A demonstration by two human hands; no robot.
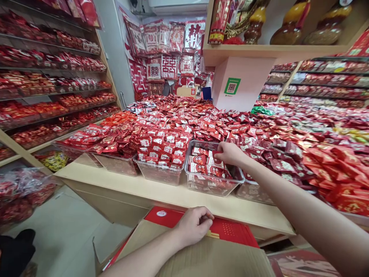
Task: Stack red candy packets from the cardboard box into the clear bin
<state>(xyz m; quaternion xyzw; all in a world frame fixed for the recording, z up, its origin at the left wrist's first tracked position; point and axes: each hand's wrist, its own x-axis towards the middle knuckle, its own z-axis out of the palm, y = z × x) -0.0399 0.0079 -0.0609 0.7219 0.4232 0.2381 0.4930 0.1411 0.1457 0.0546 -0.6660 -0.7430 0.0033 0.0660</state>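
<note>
My right hand reaches into a clear plastic bin of small red and white wrapped sweets. Its fingers are pinched on a sweet packet near the bin's right side. My left hand lies on a cardboard box, its fingers loosely curled and nothing visible in them. The box has a brown flap and a red printed part, and it stands just below the display counter's edge.
More clear bins heaped with red packets line the wooden counter. Stocked shelves stand at left. A wooden shelf with gourd-shaped bottles overhangs above right. Plastic bags lie at lower left.
</note>
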